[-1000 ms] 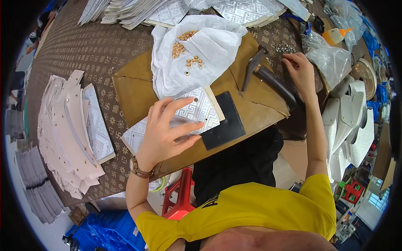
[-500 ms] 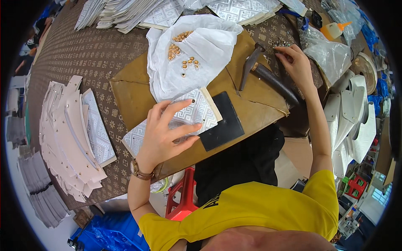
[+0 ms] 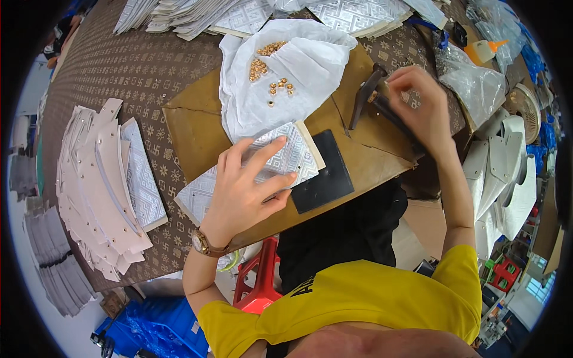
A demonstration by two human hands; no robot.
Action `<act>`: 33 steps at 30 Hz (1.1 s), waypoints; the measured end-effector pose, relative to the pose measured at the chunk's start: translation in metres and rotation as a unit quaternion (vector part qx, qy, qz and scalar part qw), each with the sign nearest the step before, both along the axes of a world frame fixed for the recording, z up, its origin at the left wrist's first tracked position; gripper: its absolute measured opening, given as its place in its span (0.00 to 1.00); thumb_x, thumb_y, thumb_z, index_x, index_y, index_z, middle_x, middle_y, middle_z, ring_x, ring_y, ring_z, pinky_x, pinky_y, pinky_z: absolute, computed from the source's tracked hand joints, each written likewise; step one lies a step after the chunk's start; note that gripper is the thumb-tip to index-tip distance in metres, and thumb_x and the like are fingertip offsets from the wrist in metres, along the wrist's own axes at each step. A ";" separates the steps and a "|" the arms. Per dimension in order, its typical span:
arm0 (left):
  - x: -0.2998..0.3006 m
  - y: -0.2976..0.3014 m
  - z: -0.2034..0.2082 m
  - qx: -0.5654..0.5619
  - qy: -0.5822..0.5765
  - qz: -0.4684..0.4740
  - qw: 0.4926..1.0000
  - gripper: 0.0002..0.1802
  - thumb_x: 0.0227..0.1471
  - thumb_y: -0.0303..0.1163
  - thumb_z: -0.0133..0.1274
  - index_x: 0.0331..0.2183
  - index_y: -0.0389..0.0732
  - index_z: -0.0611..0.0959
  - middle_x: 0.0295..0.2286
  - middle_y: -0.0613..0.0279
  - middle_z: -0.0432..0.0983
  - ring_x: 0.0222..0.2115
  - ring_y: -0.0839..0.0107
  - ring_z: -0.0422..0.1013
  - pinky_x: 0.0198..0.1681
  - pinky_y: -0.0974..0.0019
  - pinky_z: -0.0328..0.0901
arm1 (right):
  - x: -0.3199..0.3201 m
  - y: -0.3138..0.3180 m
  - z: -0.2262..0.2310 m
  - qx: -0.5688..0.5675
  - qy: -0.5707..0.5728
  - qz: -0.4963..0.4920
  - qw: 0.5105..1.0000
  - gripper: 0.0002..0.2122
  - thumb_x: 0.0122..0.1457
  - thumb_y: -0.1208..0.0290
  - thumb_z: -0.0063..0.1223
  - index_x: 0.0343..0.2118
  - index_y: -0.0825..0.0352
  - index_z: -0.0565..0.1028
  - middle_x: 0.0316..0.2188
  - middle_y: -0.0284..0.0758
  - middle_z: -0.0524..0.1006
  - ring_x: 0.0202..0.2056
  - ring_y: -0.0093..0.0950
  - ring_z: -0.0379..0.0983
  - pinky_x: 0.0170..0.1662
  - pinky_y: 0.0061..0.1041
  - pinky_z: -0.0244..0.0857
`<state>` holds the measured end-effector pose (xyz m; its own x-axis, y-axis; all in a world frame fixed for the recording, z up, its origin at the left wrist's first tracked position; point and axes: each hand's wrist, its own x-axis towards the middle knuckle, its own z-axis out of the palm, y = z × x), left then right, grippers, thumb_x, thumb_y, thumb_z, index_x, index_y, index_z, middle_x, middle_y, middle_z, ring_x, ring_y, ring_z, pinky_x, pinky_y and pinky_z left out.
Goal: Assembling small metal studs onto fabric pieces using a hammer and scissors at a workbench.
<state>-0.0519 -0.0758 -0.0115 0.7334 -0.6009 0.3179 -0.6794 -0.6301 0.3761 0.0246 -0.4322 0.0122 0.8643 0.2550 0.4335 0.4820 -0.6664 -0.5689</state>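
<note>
My left hand (image 3: 242,185) rests over a silver patterned panel (image 3: 301,161) with a pale edge, its fingers gripping the upper part. Another stretch of the same pattern shows at the wrist's far side. The panel lies partly over a black rectangular pad (image 3: 325,179). My right hand (image 3: 421,104) is raised over the hammer (image 3: 365,98), blurred, with its fingertips curled together; whatever they hold, if anything, cannot be made out. The hammer's dark handle runs partly beneath that hand. Several gold-coloured round beads (image 3: 258,68) sit on crumpled white paper (image 3: 310,74) beyond my left hand.
A brown sheet (image 3: 194,128) covers the near work area on a patterned tablecloth (image 3: 131,77). Pale studded pieces (image 3: 98,191) are piled at left, silver panels (image 3: 191,15) at the far edge. A plastic bag (image 3: 477,89), an orange-tipped bottle (image 3: 482,51) and white pieces (image 3: 504,173) stand right.
My right hand has come back toward me from the small metal bits by the hammer head, its fingers curling. My left hand stays on the patterned panel. The whole view has shifted slightly.
</note>
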 end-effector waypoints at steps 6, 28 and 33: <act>0.002 0.001 -0.002 -0.003 -0.007 -0.004 1.000 0.16 0.39 0.33 0.69 0.35 0.57 0.88 0.59 0.67 0.73 0.55 0.48 0.65 0.53 0.49 0.62 | -0.037 0.085 -0.016 0.061 0.032 0.272 0.960 0.11 0.50 0.85 0.63 0.34 0.65 0.78 0.36 0.35 0.79 0.39 0.35 0.77 0.42 0.30 0.71; -0.008 0.001 -0.008 -0.023 0.000 -0.018 1.000 0.15 0.38 0.34 0.70 0.34 0.56 0.88 0.61 0.68 0.72 0.56 0.48 0.65 0.55 0.49 0.63 | -0.062 0.071 -0.012 -0.124 -0.030 0.318 0.939 0.12 0.52 0.76 0.63 0.41 0.66 0.78 0.39 0.34 0.81 0.42 0.35 0.74 0.47 0.35 0.68; 0.001 0.009 -0.002 -0.043 0.033 -0.029 0.998 0.14 0.40 0.35 0.70 0.35 0.55 0.88 0.60 0.66 0.72 0.56 0.47 0.64 0.55 0.48 0.62 | -0.038 0.029 -0.013 -0.178 -0.093 -0.037 0.979 0.14 0.56 0.73 0.65 0.44 0.68 0.76 0.39 0.39 0.77 0.43 0.45 0.72 0.48 0.38 0.67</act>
<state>-0.0509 -0.0667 -0.0131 0.7191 -0.6154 0.3228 -0.6859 -0.5536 0.4724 -0.0137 -0.4034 -0.0011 0.8007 0.3581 0.4803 0.4982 -0.8433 -0.2017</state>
